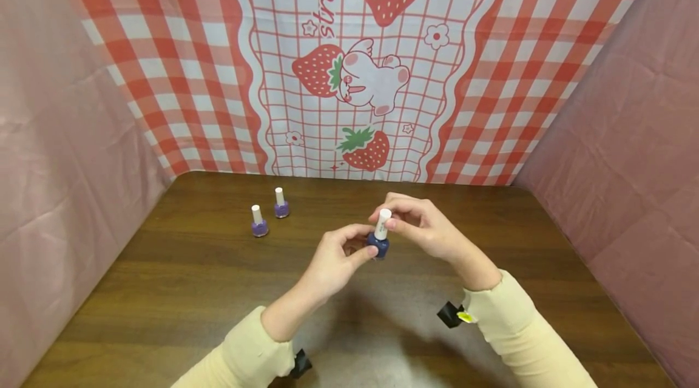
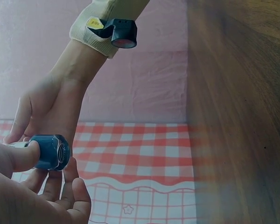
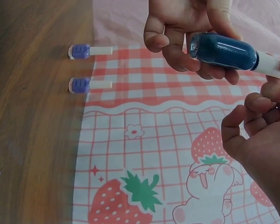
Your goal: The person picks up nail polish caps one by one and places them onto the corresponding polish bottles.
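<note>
Between my two hands, above the table, is a dark blue nail polish bottle point(image 1: 378, 246) with a white cap point(image 1: 383, 225). My left hand point(image 1: 334, 260) grips the glass body between thumb and fingers. The thumb and fingers of my right hand point(image 1: 431, 230) pinch the white cap. In the left wrist view the base of the bottle point(image 2: 53, 152) faces the camera, its cap mostly behind the left thumb. The right wrist view has the bottle point(image 3: 226, 51) lying across the left fingers, cap toward the right hand.
Two purple nail polish bottles with white caps stand upright on the brown wooden table point(image 1: 218, 291) at the back left, one nearer point(image 1: 260, 228) and one farther point(image 1: 281, 208). A strawberry-print cloth point(image 1: 349, 133) hangs behind; pink cloth point(image 1: 617, 115) hangs at both sides.
</note>
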The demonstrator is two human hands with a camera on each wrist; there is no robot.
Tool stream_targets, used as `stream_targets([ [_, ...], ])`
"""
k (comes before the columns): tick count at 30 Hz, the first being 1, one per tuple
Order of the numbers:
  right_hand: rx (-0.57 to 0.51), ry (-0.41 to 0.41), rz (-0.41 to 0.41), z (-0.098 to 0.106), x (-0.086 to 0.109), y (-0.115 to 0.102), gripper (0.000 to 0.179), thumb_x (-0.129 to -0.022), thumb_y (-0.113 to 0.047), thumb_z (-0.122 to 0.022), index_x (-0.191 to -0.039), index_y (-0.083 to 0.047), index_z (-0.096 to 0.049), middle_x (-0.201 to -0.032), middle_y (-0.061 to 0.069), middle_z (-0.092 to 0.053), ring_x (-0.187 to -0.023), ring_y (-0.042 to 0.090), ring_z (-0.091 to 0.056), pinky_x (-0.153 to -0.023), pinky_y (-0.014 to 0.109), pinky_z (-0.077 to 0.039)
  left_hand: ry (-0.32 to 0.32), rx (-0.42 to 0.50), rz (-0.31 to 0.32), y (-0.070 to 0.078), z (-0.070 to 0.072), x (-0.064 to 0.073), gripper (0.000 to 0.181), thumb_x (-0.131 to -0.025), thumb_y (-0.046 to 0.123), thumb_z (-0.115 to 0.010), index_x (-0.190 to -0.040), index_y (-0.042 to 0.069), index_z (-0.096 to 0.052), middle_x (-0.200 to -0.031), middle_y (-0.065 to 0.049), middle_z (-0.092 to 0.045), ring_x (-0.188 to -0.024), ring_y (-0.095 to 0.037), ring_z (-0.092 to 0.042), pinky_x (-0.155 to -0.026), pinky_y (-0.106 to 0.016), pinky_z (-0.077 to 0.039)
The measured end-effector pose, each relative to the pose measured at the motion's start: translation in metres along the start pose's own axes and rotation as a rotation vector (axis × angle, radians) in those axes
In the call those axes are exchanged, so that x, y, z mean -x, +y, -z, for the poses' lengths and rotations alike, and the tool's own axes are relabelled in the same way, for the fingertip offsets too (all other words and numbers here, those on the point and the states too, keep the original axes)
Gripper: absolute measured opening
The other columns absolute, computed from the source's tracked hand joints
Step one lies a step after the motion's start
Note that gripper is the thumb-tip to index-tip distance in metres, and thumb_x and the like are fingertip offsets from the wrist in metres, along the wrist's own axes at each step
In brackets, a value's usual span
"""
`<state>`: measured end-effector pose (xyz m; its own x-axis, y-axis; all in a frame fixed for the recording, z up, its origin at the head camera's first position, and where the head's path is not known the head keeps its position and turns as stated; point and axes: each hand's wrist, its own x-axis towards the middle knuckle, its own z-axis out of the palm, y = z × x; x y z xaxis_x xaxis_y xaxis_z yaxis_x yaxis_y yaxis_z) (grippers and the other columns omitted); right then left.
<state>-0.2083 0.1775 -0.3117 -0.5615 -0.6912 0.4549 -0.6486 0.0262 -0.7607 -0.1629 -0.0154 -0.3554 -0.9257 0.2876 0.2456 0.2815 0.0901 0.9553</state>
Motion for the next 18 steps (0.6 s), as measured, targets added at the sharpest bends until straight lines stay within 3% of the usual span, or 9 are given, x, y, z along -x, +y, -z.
stream_targets([
  [8,0.064,0.046,-0.007,-0.0006,-0.0003,-0.0002,0.014,-0.091,-0.002,-0.059,-0.103,-0.002,-0.066,-0.086,0.005,-0.058,-0.076,0.011,-0.048,-0.063,0.024,-0.044,0.017,-0.002,-0.007,-0.0001,-0.0008,-0.0003,0.024,-0.087,0.01,-0.067,-0.11,0.003,-0.066,-0.098,-0.013,-0.07,-0.084,-0.017,-0.063,-0.07,-0.024,-0.051],
  [18,0.078,0.084,-0.064,-0.0016,-0.0014,-0.0023,0.008,-0.088,-0.005,-0.064,-0.095,-0.008,-0.066,-0.086,0.005,-0.059,-0.075,0.01,-0.052,-0.064,0.022,-0.045,0.036,-0.016,-0.029,-0.0016,-0.0014,-0.0009,0.024,-0.083,0.011,-0.072,-0.106,0.005,-0.068,-0.092,-0.011,-0.07,-0.078,-0.016,-0.062,-0.067,-0.025,-0.051],
])
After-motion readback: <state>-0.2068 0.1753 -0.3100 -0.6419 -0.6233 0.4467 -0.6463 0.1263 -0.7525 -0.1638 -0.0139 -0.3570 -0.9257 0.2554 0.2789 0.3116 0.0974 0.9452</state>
